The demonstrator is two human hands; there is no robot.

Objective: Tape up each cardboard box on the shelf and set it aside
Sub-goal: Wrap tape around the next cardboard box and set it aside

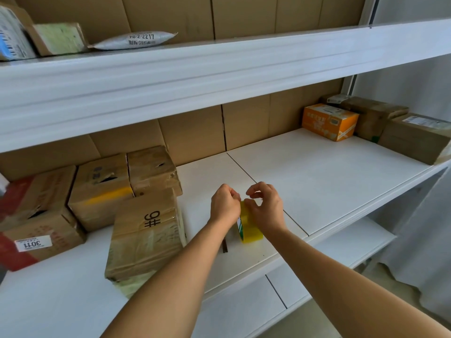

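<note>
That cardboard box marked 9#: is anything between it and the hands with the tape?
Nothing visible: only bare white shelf separates the brown cardboard box marked 9# from both hands, which grip the yellow tape roll.

- White metal shelving [219, 76] fills the view, with an upper shelf, a middle shelf [329, 172] and a lower shelf [346, 250].
- Flattened brown cardboard sheets [244, 125] line the back of the shelving, seams showing between them.
- A white upright [347, 84] stands at the right back corner.
- Pale grey curtain [419, 215] hangs at the right, folds reaching the floor [380, 276].
- Soft, even light falls on the white shelf boards.
</note>
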